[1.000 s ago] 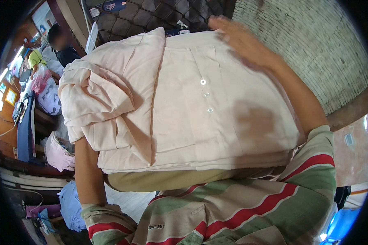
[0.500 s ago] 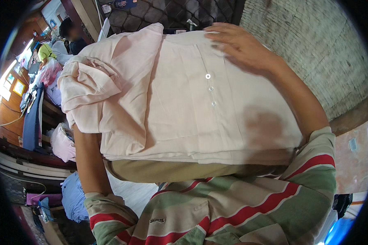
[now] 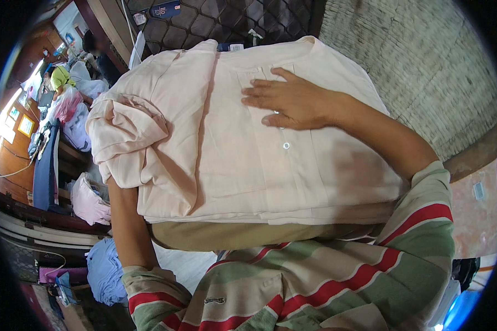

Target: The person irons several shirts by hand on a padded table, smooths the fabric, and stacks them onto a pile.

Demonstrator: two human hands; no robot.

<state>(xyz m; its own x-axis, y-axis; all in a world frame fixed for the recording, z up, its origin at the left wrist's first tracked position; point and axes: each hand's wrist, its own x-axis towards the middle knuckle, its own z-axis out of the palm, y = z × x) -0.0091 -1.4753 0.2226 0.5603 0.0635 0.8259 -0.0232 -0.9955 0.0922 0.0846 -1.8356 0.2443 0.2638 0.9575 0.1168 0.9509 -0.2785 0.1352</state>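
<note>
A pale pink shirt (image 3: pixel 234 171) lies spread over an olive padded board (image 3: pixel 204 236) in front of me. White buttons (image 3: pixel 286 145) run down its placket. My right hand (image 3: pixel 298 103) rests flat on the upper placket, fingers spread, holding nothing and covering part of the button row. At the left, a sleeve lies bunched in a heap (image 3: pixel 127 124). My left forearm (image 3: pixel 130 220) goes in beneath this bunched cloth, which hides my left hand and its fingers.
Beyond the collar stands a dark surface with diamond mesh (image 3: pixel 215 25). A woven mat (image 3: pixel 414 55) lies at the far right. To the left are a pink bundle of cloth (image 3: pixel 88 201), a blue cloth pile (image 3: pixel 105 270) and a person in yellow (image 3: pixel 61 77) farther off.
My right hand has moved left and nearer, from the shirt's far right edge onto the placket. The shirt's collar edge and a label by it now show.
</note>
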